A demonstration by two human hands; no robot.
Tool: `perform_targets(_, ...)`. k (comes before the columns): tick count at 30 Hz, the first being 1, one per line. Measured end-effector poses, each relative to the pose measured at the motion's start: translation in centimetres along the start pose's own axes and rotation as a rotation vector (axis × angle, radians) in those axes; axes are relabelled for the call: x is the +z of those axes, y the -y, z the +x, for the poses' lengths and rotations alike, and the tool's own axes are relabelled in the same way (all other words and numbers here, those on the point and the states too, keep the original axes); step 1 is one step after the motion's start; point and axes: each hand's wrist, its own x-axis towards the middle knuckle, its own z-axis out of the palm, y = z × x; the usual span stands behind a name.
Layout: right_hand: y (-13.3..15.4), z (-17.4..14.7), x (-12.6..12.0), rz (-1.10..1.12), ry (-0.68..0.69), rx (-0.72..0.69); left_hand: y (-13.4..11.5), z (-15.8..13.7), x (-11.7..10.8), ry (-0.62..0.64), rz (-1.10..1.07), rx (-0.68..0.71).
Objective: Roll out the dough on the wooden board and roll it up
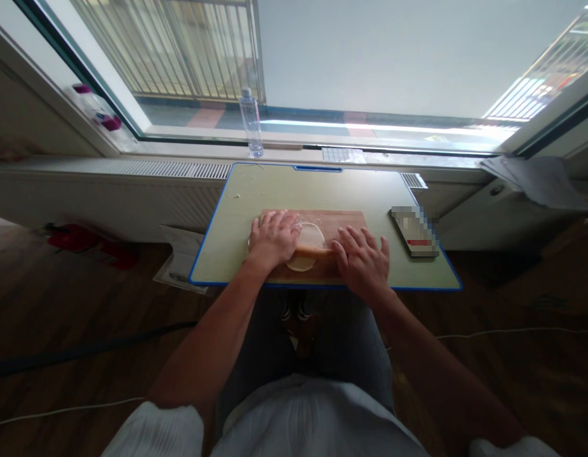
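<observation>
A round, flat sheet of pale dough point(309, 235) lies on a wooden board point(344, 220). Across it runs a wooden rolling pin point(317, 252), with dough showing on both its far and near sides. My left hand point(275, 235) rests over the pin's left end, fingers stretched forward and the thumb by the dough's edge. Over the right end lies my right hand point(363, 257), palm down with fingers spread. Both hands cover the pin's ends, and neither wraps round it.
The board lies on a pale folding table point(237, 241) with a blue rim. A phone-like object point(413, 231), partly blurred, lies at the right. A clear bottle point(251, 124) stands on the windowsill behind. On the floor at left is a red fire extinguisher point(91, 244).
</observation>
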Motion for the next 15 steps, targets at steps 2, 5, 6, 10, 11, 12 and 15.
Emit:
perform_targets(2, 0.0, 0.5, 0.0, 0.0, 0.014, 0.008, 0.1, 0.6, -0.1, 0.002, -0.006, 0.01)
perform_targets(5, -0.1, 1.3, -0.1, -0.015, 0.049, 0.017, 0.3, 1.5, 0.0, 0.011, -0.008, 0.021)
perform_targets(6, -0.1, 1.6, -0.1, -0.024, 0.066, 0.021, 0.4, 1.8, 0.0, 0.018, -0.008, 0.027)
perform_targets(10, -0.2, 2.7, -0.3, -0.05, 0.129, 0.034, 0.7, 3.0, 0.3, 0.037, -0.019, 0.048)
perform_targets(11, -0.3, 3.0, -0.3, -0.052, 0.141, 0.035, 0.7, 3.3, 0.4, 0.038, -0.024, 0.049)
perform_targets(12, -0.3, 3.3, -0.4, -0.054, 0.153, 0.036, 0.8, 3.6, 0.5, 0.039, -0.029, 0.048)
perform_targets(15, -0.5, 4.0, -0.5, -0.066, 0.187, 0.038, 0.9, 4.2, 0.7, 0.044, -0.04, 0.042)
